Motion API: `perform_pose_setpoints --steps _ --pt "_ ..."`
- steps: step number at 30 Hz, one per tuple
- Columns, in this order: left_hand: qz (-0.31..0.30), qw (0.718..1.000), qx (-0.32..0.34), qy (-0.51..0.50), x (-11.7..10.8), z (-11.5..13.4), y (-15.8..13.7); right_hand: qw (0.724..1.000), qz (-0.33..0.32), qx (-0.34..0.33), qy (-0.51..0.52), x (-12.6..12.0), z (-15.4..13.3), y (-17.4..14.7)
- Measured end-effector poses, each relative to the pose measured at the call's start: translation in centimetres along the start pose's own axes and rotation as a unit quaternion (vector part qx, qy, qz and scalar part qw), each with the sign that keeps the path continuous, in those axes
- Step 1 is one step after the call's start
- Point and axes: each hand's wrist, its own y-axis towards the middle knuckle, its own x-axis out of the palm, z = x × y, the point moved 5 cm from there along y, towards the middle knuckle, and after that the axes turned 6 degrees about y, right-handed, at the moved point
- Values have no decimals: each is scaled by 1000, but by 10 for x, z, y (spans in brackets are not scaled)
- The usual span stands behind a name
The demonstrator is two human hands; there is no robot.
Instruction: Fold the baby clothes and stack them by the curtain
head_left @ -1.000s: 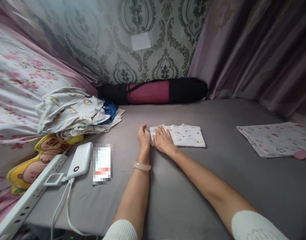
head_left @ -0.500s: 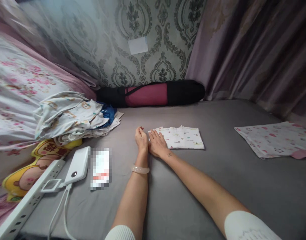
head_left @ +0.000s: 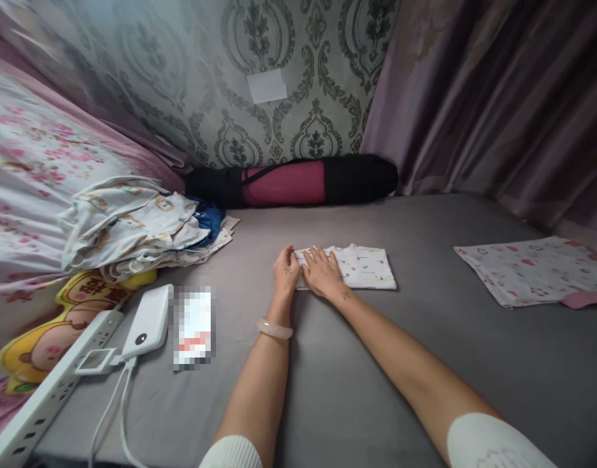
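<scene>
A white folded garment (head_left: pixel 369 268) with small coloured prints lies flat on the grey bed sheet, its wavy edge on the far side. My right hand (head_left: pixel 322 272) rests palm down on its left part, fingers stretched out and slightly spread. Against the garment's left edge stands my left hand (head_left: pixel 287 272), turned on its side with fingers loosely curled and no cloth visibly gripped. Its fingertips are partly hidden. A pale bangle (head_left: pixel 275 329) circles the left wrist.
At the left are a heap of clothes (head_left: pixel 132 221), a yellow cushion (head_left: pixel 39 354), a power strip (head_left: pixel 59 383), a white power bank (head_left: pixel 149 322) with cables and a blurred item (head_left: pixel 195 328). Another folded cloth (head_left: pixel 537 270) lies right. A black and pink bag (head_left: pixel 289 183) lies along the wall.
Both hands have moved right. The right hand has slid further onto the garment, and the left hand has come up to its left edge.
</scene>
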Motion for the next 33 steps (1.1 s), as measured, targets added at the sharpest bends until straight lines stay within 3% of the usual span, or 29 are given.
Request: perform_pose_setpoints --steps 10,16,26,33 --pt "-20 999 21 46 3 -1 -3 999 -27 14 18 -3 1 2" --pt "-29 993 51 98 6 2 -6 999 4 50 3 -17 18 -5" --pt "-60 979 100 167 15 1 -5 999 11 51 -10 -9 27 -9" --pt "-54 973 129 185 16 0 -7 997 -34 59 32 -17 33 -11"
